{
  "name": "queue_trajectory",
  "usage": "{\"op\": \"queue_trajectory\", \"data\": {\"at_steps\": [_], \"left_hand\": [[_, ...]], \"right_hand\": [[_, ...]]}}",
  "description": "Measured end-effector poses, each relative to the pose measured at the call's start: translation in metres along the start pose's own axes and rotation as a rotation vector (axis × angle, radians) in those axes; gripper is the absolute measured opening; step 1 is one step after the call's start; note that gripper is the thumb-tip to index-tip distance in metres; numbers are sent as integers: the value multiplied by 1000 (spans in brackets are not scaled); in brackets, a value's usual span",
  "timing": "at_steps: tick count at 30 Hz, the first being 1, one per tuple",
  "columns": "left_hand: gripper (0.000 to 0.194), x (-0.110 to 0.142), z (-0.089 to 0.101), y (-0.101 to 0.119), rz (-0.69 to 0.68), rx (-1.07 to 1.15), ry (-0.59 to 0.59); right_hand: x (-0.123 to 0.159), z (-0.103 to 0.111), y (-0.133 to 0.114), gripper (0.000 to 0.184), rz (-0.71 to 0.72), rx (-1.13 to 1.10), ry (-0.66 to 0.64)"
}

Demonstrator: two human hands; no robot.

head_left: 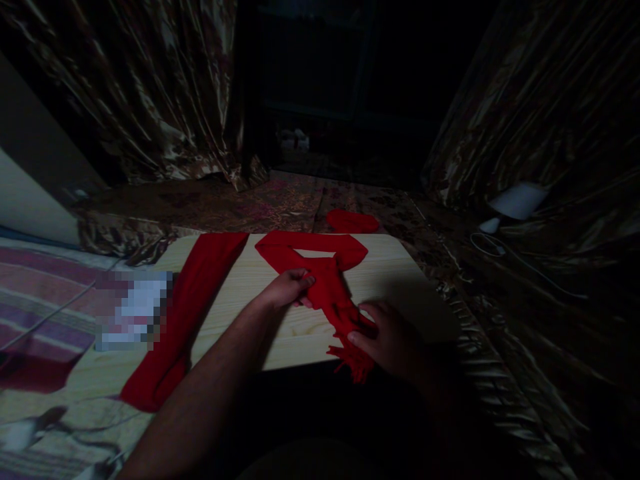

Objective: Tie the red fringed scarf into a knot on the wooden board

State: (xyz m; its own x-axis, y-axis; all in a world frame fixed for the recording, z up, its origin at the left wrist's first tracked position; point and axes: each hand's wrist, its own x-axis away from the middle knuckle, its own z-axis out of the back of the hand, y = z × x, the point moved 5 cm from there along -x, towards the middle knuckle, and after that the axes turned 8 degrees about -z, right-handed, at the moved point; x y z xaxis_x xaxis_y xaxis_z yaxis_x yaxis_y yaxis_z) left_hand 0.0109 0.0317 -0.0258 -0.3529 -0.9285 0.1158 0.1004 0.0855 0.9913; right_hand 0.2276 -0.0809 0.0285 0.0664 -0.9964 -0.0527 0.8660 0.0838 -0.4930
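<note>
A red fringed scarf (327, 283) lies on the pale wooden table (295, 333), its far part bent into a loop. My left hand (293, 288) pinches the scarf's left edge near the middle, thumb on top. Lower down and to the right, my right hand (387, 333) has its thumb and fingers closed around the scarf close to the tassels. The tasselled end hangs over the table's near edge. Left of my forearm, a long folded red cloth (195, 313) stretches across the table and past its near edge.
Another red cloth bundle (353, 221) sits just beyond the table's far edge. A blurred-out item (135, 310) lies at the left. A striped bedspread (45, 300) is on the left, a white lamp (517, 201) with a cord at the right. Patterned curtains (165, 87) hang behind.
</note>
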Motion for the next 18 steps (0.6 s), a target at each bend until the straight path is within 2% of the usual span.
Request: {"op": "queue_trajectory", "data": {"at_steps": [2,5,9,12,14,18], "left_hand": [[37,1,0,0,-48,-10,-20],[36,3,1,3,-150,-85,16],[32,9,6,13,-312,-490,197],[31,11,3,19,-433,-787,246],[33,9,-1,17,-447,-834,207],[39,3,-3,6,-332,-771,154]], "right_hand": [[0,-6,-15,51,71,45,64],[2,-23,-34,58,159,130,39],[-2,-33,-42,40,134,259,23],[-7,-33,-41,39,118,300,3],[-9,-30,-39,42,107,290,-13],[-10,-26,-35,46,82,237,-58]]}}
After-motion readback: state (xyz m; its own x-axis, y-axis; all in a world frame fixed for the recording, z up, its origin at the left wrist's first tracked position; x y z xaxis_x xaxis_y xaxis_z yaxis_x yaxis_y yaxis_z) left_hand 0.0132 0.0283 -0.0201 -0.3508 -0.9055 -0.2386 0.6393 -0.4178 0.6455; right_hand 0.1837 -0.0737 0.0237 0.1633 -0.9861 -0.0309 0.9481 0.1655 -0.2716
